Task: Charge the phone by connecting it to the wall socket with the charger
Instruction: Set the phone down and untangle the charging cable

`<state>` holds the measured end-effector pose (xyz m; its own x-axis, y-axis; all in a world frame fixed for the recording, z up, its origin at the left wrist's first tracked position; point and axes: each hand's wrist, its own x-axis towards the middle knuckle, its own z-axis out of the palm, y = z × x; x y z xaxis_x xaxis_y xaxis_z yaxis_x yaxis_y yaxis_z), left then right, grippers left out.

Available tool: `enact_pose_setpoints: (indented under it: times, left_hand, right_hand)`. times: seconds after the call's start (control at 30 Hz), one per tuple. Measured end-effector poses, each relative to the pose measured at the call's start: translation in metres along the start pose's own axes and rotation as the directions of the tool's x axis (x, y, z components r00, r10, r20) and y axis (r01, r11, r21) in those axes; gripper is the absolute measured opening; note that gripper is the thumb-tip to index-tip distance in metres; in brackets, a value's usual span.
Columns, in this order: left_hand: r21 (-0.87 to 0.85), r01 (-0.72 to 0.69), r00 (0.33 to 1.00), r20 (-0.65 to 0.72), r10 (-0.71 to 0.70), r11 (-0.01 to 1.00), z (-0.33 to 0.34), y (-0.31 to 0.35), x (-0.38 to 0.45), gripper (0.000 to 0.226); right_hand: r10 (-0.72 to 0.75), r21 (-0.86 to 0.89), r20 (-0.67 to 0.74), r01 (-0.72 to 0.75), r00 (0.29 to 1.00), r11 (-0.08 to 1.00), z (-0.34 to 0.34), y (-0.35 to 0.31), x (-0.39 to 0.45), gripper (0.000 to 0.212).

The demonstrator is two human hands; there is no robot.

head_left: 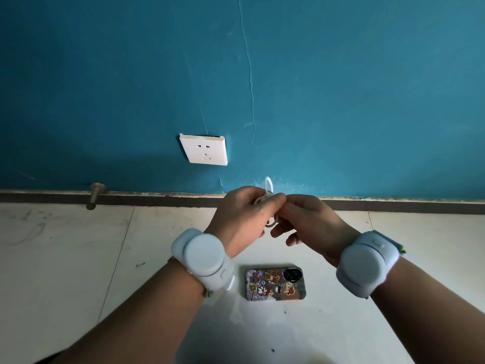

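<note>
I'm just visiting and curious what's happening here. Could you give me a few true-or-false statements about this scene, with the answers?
1. The phone lies on the floor, back side up. True.
2. A plug already sits in the wall socket. False: the socket is empty.
3. Both hands, left hand and right hand, hold the coiled white cable. True.
4. The cable is connected to the phone. False: the phone lies apart, nothing attached.

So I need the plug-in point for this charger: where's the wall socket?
In the head view the white square wall socket sits low on the teal wall, up and left of the hands, just above the dark skirting strip.
</note>
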<state>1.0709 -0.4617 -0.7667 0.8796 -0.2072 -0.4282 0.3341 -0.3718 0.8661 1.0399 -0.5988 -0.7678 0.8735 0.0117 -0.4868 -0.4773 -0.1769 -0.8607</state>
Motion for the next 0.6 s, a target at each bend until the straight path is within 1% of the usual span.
enact_pose_setpoints:
  times: [0.1, 0.17, 0.2, 0.27, 0.4, 0.43, 0.5, 0.53, 0.57, 0.6]
  left_hand:
    - [0.055, -0.031, 0.999, -0.01, 0.032, 0.998, 0.001, -0.005, 0.002, 0.034]
    - [0.045, -0.016, 1.0, -0.024, 0.017, 0.999, 0.0, -0.006, 0.004, 0.033]
    - [0.032, -0.006, 0.999, -0.036, 0.007, 0.999, -0.001, -0.007, 0.005, 0.033]
    - [-0.033, 0.024, 0.998, -0.057, -0.026, 0.999, -0.003, -0.007, 0.006, 0.031]
    - [-0.25, 0.101, 0.99, -0.076, -0.123, 0.963, -0.011, -0.004, 0.007, 0.022]
    - [-0.275, 0.095, 0.989, -0.084, -0.123, 0.957, -0.012, -0.003, 0.007, 0.02]
    - [-0.232, 0.046, 0.989, -0.123, -0.076, 0.972, -0.013, -0.005, 0.008, 0.025]
    - [-0.178, 0.014, 0.989, -0.143, -0.04, 0.984, -0.012, -0.006, 0.009, 0.026]
    - [-0.122, -0.011, 0.989, -0.151, -0.007, 0.992, -0.01, -0.007, 0.008, 0.026]
    - [-0.075, -0.026, 0.99, -0.142, 0.016, 0.997, -0.008, -0.008, 0.007, 0.024]
  right_hand:
    - [-0.014, -0.174, -0.037, 0.007, 0.999, 0.985, 0.001, 0.001, 0.001, 0.029]
    - [-0.053, -0.211, -0.079, 0.035, 0.995, 0.977, 0.002, 0.002, 0.001, 0.028]
    - [-0.081, -0.18, -0.088, 0.064, 0.993, 0.982, 0.004, 0.002, 0.0, 0.027]
    - [-0.123, -0.064, -0.092, 0.117, 0.988, 0.991, 0.005, 0.002, -0.001, 0.028]
    - [-0.164, 0.21, -0.092, 0.18, 0.982, 0.961, 0.001, -0.005, -0.002, 0.025]
    - [-0.155, 0.27, -0.103, 0.178, 0.983, 0.946, -0.001, -0.006, -0.002, 0.025]
    - [-0.118, 0.328, -0.138, 0.158, 0.983, 0.931, -0.004, -0.009, -0.001, 0.027]
    - [-0.106, 0.304, -0.163, 0.152, 0.981, 0.94, -0.005, -0.009, -0.001, 0.027]
    - [-0.117, 0.217, -0.192, 0.158, 0.974, 0.963, -0.006, -0.008, -0.001, 0.024]
    - [-0.16, 0.066, -0.22, 0.179, 0.962, 0.982, -0.007, -0.006, -0.001, 0.018]
